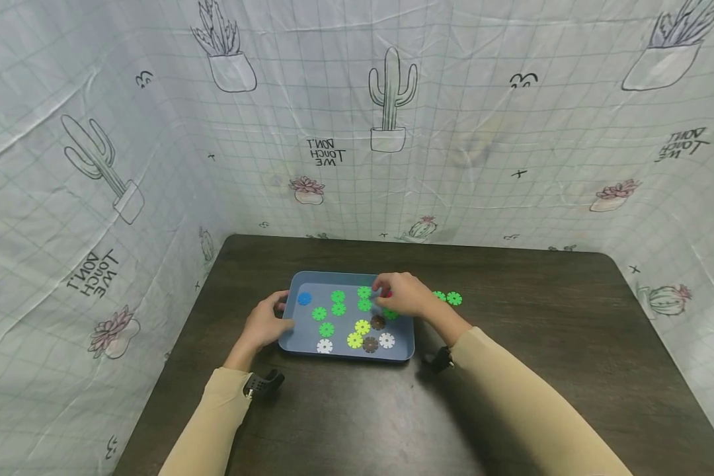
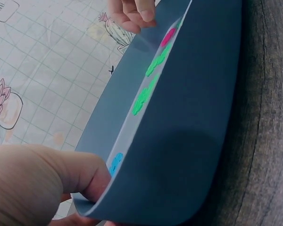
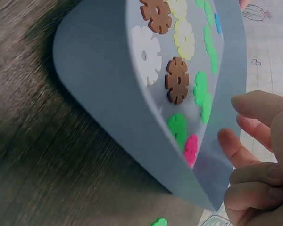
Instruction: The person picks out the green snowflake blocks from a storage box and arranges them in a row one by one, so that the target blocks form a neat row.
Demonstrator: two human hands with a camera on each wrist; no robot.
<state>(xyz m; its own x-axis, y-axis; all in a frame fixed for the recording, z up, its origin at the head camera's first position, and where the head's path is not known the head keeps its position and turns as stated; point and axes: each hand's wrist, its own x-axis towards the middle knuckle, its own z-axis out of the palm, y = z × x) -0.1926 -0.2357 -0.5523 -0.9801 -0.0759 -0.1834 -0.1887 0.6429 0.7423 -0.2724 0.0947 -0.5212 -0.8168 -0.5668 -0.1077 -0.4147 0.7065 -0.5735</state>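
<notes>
A grey-blue rectangular tray [image 1: 300, 338] holds flat notched plastic discs lying apart or in pairs. Among them are several green discs [image 1: 319, 313], yellow discs [image 1: 362, 327], brown discs [image 3: 178, 80], white discs [image 3: 147, 54] and one blue disc [image 1: 305, 299]. My left hand [image 1: 266, 322] grips the tray's left end, thumb inside the wall and fingers outside. Over the tray's far right part hovers my right hand [image 1: 406, 294], thumb and index finger spread apart with nothing between them. A pink disc [image 3: 191, 149] lies below it beside a green disc [image 3: 178, 129].
Two more green discs [image 1: 454, 299] lie on the dark wooden table [image 1: 541, 344] just right of the tray. A white cloth [image 1: 476, 178] printed with cacti hangs behind the table and along its sides. Both wrists carry black straps [image 1: 264, 382].
</notes>
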